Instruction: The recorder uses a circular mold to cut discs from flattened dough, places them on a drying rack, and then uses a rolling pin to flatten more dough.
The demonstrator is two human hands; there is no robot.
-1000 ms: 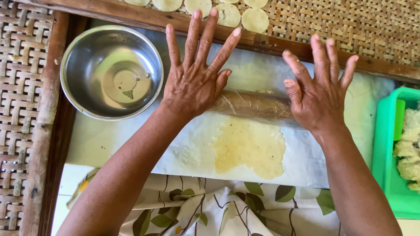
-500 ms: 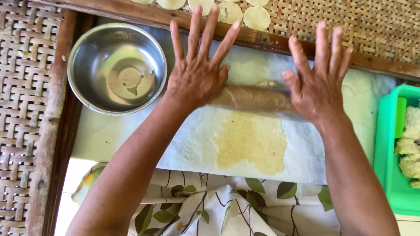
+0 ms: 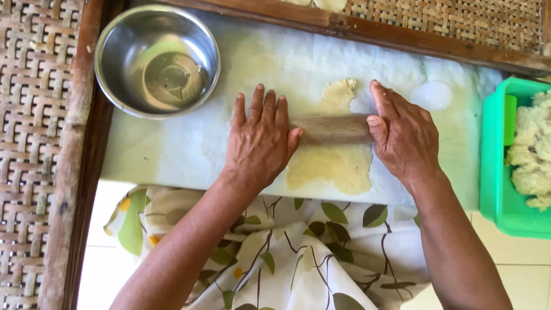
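A brown rolling pin (image 3: pixel 334 128) lies across a thin, pale yellow sheet of dough (image 3: pixel 336 155) on a white board (image 3: pixel 183 149). My left hand (image 3: pixel 258 140) presses flat on the pin's left end, fingers together and stretched out. My right hand (image 3: pixel 402 135) presses on its right end, fingers curled a little over it. Dough shows both above and below the pin.
A steel bowl (image 3: pixel 156 60) holding a little liquid stands at the board's far left. A green tub (image 3: pixel 505 166) with lumps of white dough sits at the right. Woven cane trays (image 3: pixel 34 115) with wooden frames border the left and back. Leaf-patterned cloth (image 3: pixel 275 252) covers my lap.
The hands and the rolling pin have moved toward me over the dough, and the fingers have drawn together from spread. The view has shifted, so the bowl sits higher.
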